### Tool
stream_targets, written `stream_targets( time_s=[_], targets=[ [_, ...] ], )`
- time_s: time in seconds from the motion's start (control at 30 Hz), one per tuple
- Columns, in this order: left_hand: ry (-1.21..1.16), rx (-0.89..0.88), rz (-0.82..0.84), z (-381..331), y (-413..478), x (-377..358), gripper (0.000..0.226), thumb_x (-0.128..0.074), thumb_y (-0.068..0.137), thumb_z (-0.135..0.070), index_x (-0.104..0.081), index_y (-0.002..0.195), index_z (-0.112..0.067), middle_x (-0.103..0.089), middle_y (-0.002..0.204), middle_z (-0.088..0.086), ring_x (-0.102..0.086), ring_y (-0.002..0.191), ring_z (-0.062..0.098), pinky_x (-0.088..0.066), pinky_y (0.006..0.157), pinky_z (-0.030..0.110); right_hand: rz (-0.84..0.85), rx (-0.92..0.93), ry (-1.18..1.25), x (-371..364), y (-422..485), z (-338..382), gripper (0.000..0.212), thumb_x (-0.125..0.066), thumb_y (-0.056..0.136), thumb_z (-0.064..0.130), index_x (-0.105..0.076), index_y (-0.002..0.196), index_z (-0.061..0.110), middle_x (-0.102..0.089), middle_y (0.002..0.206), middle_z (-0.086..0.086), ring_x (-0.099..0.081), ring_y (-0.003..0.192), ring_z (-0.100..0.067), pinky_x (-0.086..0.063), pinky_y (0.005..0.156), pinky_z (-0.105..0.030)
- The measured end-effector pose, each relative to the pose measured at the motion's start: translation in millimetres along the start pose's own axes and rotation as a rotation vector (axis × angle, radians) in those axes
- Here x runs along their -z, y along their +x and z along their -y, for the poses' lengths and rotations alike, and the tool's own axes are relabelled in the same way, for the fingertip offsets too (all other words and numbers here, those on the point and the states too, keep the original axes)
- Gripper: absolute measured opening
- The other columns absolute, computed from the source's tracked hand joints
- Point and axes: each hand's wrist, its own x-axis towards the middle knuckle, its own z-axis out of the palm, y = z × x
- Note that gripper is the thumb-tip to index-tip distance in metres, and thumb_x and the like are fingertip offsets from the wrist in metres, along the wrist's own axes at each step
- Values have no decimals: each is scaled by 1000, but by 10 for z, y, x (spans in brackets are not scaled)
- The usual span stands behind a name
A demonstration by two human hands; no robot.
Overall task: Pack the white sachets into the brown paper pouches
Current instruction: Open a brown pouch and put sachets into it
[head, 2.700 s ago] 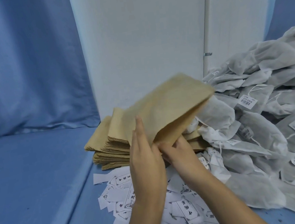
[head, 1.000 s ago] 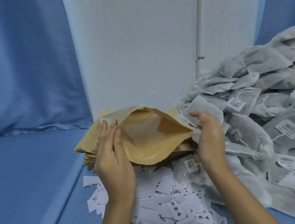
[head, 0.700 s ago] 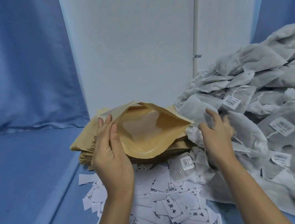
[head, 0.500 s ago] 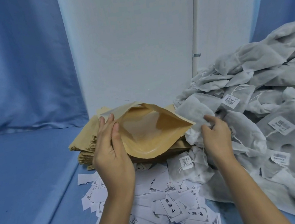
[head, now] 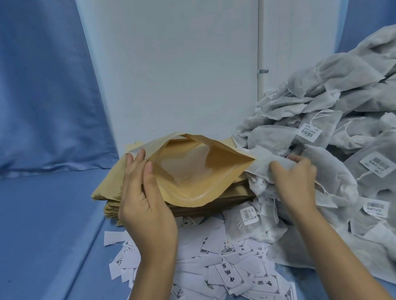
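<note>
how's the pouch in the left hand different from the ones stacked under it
The held pouch has its mouth spread wide open; the stacked pouches lie flat and closed. The left hand grips the held pouch by its rim; the stacked pouches rest in a pile. The held pouch shows its inside; the stacked pouches show only outer faces. Both are brown paper.

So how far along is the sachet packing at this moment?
Done: one brown paper pouch is pulled open, its mouth held wide by the left hand; it looks empty inside. In hand: the right hand grips a white fabric sachet beside the pouch's mouth, not yet inserted. Left: the large heap of white sachets and the stack of flat brown pouches underneath lie unpacked.
</note>
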Motion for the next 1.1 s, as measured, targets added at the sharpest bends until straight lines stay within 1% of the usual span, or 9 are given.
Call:
stream_targets(
  time_s=[0.13, 0.33, 0.4, 0.53, 0.67, 0.83, 0.9, 0.97, 1.1],
  targets=[
    [12, -1, -25, 0, 18, 10, 27, -46, 99, -19, -56, 124, -20, -54, 125, -14, -42, 129, 0, -27, 101, 3, 72, -39, -199, -47, -25, 13, 49, -56, 90, 24, -40, 131, 3, -17, 149, -19, -18, 135, -38, -21, 111, -41],
    [21, -8, -35, 16, 31, 17, 31, -45, 98, -21, -59, 125, -11, -54, 126, -12, -42, 128, -1, -25, 98, -1, 203, 36, -375, -79, -105, 47, 45, -54, 93, 30, -36, 131, 15, -28, 140, -21, -44, 110, -36, -29, 107, -48],
    [9, -4, -38, 23, 38, 20, 32, -45, 98, -23, -59, 125, -13, -54, 127, -12, -43, 128, -2, -29, 101, 4, 195, 172, -278, -76, -150, 40, 44, -62, 89, 19, -39, 127, 15, -28, 136, -13, -46, 98, -27, -35, 99, -36],
    [-12, 4, -55, 21, 54, 35, 30, -44, 99, -24, -59, 124, -16, -55, 125, -16, -44, 128, -2, -33, 103, 10, 122, 359, -61, -144, -220, 42, 66, -67, 73, -5, -40, 130, 16, -22, 125, 1, -39, 114, -16, -31, 78, -2],
    [-31, 20, -83, 6, 68, 45, 26, -44, 99, -26, -56, 121, -27, -50, 117, -32, -44, 126, -5, -33, 99, 6, 192, 166, 95, -223, -264, 86, 79, -74, 72, 8, -33, 138, 21, -31, 133, -3, -44, 102, -11, -43, 74, -5],
    [-45, -3, -119, -1, 87, 53, 23, -44, 99, -27, -55, 118, -32, -51, 117, -32, -44, 126, -6, -35, 97, 6, 426, 110, 313, -155, -263, 152, 71, -65, 79, 2, -32, 133, 32, -60, 82, 12, -60, 64, 0, -54, 59, -24],
    [-50, -8, -124, 11, 91, 56, 23, -44, 99, -28, -56, 118, -31, -53, 120, -28, -43, 126, -7, -35, 97, 6, 553, 115, 239, -118, -252, 161, 73, -63, 83, 5, -27, 137, 38, -52, 101, 18, -61, 82, -2, -56, 70, -27],
    [-49, -15, -126, 30, 92, 58, 25, -43, 99, -29, -57, 119, -28, -55, 122, -22, -43, 127, -5, -35, 98, 6, 691, 58, 161, -62, -242, 173, 74, -60, 86, 7, -24, 140, 43, -50, 119, 5, -60, 101, -15, -54, 87, -38],
    [-14, -53, -113, 79, 88, 70, 25, -43, 99, -26, -56, 120, -25, -55, 124, -18, -42, 131, 3, -34, 99, 8, 1070, -71, 349, 137, -228, 291, 41, -62, 83, -1, -69, 111, 27, -70, 108, -6, -68, 88, -17, -56, 74, -26]
  ],
)
